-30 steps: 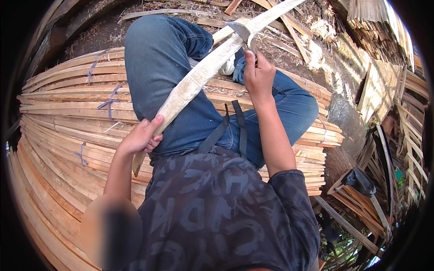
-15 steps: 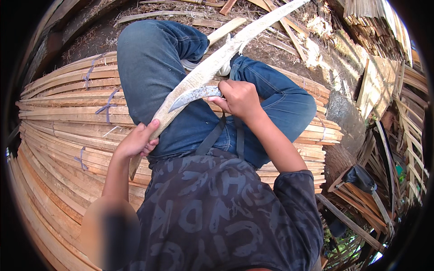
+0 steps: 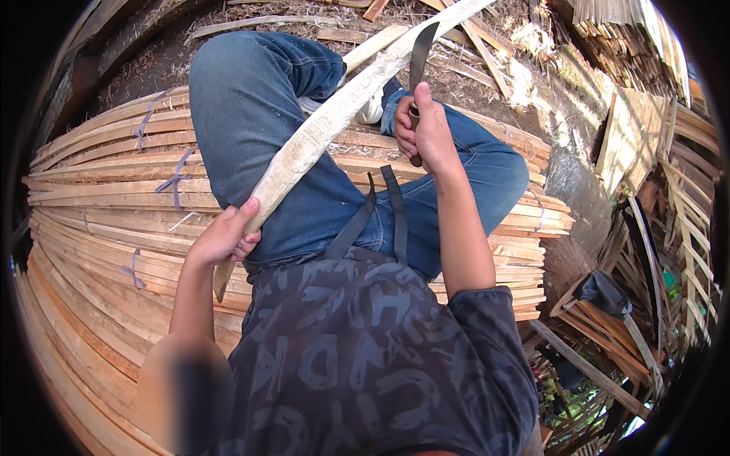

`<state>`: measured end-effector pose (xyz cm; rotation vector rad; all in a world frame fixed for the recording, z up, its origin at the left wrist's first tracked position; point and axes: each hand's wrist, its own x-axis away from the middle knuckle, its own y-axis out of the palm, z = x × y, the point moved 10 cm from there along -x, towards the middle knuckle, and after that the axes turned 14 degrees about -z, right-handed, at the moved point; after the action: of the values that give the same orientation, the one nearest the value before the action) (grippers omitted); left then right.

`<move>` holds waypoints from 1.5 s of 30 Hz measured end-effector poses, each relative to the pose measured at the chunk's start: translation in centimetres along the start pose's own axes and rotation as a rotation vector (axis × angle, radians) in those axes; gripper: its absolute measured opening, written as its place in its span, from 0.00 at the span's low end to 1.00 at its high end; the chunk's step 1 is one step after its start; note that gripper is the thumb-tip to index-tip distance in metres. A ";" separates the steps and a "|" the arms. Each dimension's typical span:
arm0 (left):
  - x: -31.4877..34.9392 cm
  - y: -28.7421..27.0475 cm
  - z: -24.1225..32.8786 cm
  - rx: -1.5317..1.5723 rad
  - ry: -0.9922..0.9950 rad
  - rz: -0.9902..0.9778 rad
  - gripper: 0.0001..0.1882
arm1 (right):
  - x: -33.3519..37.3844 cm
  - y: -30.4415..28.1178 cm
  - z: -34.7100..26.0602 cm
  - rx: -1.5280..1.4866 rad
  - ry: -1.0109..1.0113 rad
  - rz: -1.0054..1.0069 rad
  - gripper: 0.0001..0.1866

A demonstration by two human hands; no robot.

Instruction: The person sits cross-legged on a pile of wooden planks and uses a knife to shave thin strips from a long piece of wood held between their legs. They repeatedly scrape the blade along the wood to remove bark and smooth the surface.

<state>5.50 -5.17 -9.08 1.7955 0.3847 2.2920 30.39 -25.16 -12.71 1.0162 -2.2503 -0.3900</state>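
Note:
A long pale wooden strip (image 3: 319,135) slants across my lap, from beside my waist up to the far right. My left hand (image 3: 225,232) grips it close to its near end, thumb on top. In my right hand (image 3: 430,131) is a knife with a dark curved blade (image 3: 423,55), fingers wrapped round its handle. The blade points up and away, and its tip overlaps the strip in the picture; whether they touch I cannot tell. The strip passes over my bent left leg, and my right forearm lies over my right thigh.
I sit on bundled wooden slats (image 3: 114,228) bound with purple ties (image 3: 176,181). Shavings and loose offcuts (image 3: 372,49) litter the ground ahead. More stacked slats (image 3: 631,38) stand at the far right, and a pile of wood pieces (image 3: 608,342) lies to the right.
My right hand has moved away and up along the strip. The knife has swung from lying across the strip near my left hand to pointing upward. My left hand keeps its hold.

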 end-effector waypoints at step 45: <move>3.1 -0.1 2.8 -0.497 0.135 0.218 0.33 | 0.8 6.7 3.3 -0.580 -0.194 0.180 0.16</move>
<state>7.52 -3.87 -5.67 1.4948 -0.3547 2.3771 24.07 -21.37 -11.54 0.4852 -2.1677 -1.0230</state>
